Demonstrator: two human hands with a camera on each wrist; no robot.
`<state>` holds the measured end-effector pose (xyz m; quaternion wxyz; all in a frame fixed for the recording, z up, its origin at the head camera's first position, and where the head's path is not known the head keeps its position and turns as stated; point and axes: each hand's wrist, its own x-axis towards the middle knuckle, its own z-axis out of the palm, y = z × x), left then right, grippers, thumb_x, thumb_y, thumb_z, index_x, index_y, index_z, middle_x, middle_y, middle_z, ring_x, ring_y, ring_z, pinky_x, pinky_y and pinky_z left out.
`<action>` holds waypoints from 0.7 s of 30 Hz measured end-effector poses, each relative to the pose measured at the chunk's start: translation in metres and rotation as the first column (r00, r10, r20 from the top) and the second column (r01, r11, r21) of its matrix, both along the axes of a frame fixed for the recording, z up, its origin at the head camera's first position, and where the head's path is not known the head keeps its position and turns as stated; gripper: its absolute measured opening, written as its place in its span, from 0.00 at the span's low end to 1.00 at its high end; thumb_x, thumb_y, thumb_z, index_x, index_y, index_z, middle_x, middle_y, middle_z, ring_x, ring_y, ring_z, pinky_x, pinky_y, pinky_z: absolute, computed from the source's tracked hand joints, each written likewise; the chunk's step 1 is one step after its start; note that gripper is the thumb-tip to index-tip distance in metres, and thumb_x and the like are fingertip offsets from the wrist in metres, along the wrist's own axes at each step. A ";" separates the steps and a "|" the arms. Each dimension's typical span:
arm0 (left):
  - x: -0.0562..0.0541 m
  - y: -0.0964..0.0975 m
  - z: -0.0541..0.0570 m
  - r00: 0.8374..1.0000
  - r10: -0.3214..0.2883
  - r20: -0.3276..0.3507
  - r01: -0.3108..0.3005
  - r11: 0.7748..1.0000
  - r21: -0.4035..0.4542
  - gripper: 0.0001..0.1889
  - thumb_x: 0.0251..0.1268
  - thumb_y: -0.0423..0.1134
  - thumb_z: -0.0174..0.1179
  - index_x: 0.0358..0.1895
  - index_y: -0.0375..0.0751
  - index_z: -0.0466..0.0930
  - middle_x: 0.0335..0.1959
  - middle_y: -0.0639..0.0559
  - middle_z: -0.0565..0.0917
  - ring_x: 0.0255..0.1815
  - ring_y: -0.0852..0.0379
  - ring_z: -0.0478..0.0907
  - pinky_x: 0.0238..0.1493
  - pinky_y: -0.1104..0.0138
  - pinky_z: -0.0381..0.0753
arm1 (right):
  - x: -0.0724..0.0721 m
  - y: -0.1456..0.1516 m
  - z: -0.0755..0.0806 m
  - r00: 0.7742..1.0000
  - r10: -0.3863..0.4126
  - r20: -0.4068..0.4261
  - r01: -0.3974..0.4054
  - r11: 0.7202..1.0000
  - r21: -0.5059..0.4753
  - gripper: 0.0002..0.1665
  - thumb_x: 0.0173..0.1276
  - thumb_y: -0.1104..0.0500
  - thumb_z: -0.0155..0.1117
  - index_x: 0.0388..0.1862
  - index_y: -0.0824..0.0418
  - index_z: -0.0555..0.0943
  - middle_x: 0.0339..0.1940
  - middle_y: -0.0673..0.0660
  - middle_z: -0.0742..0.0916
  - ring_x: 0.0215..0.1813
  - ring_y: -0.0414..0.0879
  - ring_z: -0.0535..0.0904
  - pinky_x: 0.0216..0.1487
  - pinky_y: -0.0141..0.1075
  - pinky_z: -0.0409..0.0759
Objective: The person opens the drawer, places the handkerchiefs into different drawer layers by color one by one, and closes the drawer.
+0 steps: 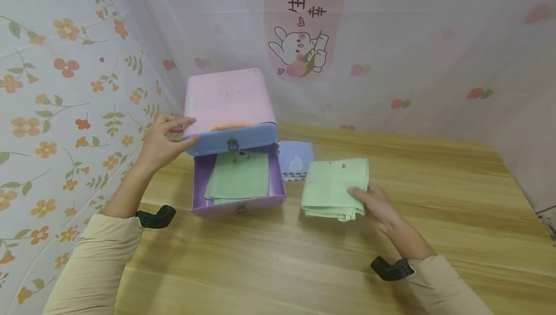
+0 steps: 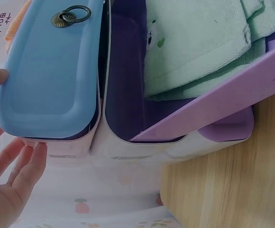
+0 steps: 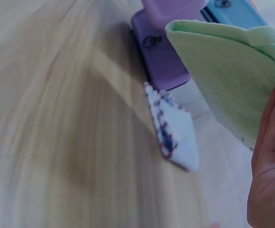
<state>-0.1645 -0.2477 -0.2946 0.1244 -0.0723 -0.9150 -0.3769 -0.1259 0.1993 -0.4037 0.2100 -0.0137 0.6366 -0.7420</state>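
My right hand [image 1: 380,206] pinches a folded light green towel [image 1: 332,187] between thumb and fingers, held over the table right of the cabinet. In the right wrist view this towel [image 3: 232,71] hangs from the fingers, its folded edge up. My left hand [image 1: 162,141] rests on the left front corner of the small pink-topped drawer cabinet [image 1: 228,95]. Its thumb and spread fingers touch the edges around the blue top drawer front [image 2: 52,71]. Below that, a purple drawer [image 1: 241,205] is pulled out, with another folded green towel [image 1: 242,175] inside.
A folded blue cloth [image 1: 297,157] with a patterned edge lies just right of the cabinet. An orange item [image 1: 230,125] sits on the cabinet's front top edge. Beneath the pulled-out drawer is a closed purple drawer [image 3: 163,52]. Printed curtains [image 1: 391,54] hang behind the wooden table [image 1: 260,267].
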 end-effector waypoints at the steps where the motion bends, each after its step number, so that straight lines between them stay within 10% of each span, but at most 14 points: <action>1: 0.000 0.000 0.000 1.000 -0.001 -0.002 0.001 1.000 0.000 0.22 0.53 0.42 0.61 0.52 0.37 0.75 0.42 0.44 0.65 0.47 0.44 0.68 0.39 0.61 0.71 | -0.001 -0.001 0.003 1.000 0.008 -0.004 -0.009 1.000 -0.009 0.27 0.67 0.62 0.50 0.60 0.73 0.56 0.39 0.50 0.82 0.42 0.44 0.79 0.44 0.37 0.76; 21: 0.000 0.000 -0.001 1.000 -0.003 0.003 0.003 1.000 0.008 0.23 0.53 0.42 0.61 0.53 0.37 0.75 0.41 0.45 0.65 0.48 0.44 0.67 0.41 0.57 0.69 | -0.015 -0.038 0.057 0.990 0.135 -0.045 -0.140 0.982 -0.128 0.24 0.67 0.63 0.48 0.59 0.66 0.56 0.48 0.57 0.74 0.48 0.46 0.75 0.45 0.39 0.75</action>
